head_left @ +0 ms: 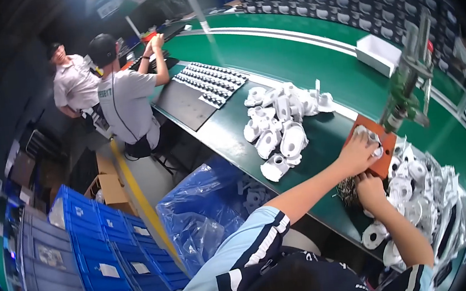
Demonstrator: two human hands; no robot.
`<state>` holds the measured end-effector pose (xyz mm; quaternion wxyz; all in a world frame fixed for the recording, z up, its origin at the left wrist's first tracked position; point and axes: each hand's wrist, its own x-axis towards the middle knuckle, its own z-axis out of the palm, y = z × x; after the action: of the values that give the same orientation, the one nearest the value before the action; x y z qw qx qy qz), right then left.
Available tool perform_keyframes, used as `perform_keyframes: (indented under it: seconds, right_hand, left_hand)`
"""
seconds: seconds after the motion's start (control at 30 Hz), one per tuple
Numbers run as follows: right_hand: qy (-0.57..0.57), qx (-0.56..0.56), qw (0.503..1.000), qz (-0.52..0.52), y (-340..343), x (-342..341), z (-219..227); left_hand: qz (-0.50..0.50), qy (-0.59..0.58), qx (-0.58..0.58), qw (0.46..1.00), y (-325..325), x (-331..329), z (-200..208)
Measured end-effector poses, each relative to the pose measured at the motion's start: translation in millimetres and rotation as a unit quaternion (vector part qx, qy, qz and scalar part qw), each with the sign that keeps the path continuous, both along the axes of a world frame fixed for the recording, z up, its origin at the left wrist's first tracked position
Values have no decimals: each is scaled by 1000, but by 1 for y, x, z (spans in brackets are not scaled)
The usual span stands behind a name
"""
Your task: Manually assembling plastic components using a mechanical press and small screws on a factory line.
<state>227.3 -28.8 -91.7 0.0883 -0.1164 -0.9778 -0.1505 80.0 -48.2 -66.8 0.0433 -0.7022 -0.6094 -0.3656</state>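
Observation:
My left hand (359, 154) reaches over an orange fixture block (375, 122) and has its fingers closed on a white plastic part (376, 140) seated there. Close below it, my right hand (370, 189) is at the block's near edge with its fingers curled; whatever they hold is hidden. Beside the right hand lies a heap of small metal pieces (348, 192), perhaps screws. A green bench press (404, 96) with a metal column stands just behind the block. White plastic parts (292, 139) are piled to the left, and another heap of white parts (413, 186) lies to the right.
A blue plastic bag (192, 221) with parts is below the bench's near edge. Blue crates (100, 256) are stacked at left. A tray of small black-and-white pieces (212, 82) lies farther along. A co-worker (125, 94) sits there; another person stands behind. A white box (378, 56) is at the back.

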Motion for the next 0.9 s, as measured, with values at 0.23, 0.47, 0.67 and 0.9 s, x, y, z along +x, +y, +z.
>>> perform_keyframes:
  seconds: [0.23, 0.47, 0.67, 0.9]
  right_hand:
    - [-17, 13, 1000, -19, 8, -13, -7]
    - [-4, 16, 1000, -3, 18, -19, -6]
    - [-12, -40, 999, -7, 15, -12, 16]
    - [-13, -162, 987, -7, 21, -12, 12]
  left_hand:
    - [0, 9, 10, 1000, 8, -3, 0]
    - [5, 6, 15, 1000, 12, -10, -5]
    - [-6, -3, 23, 1000, 12, -8, -3]
    - [-5, -19, 19, 1000, 8, -9, 0]
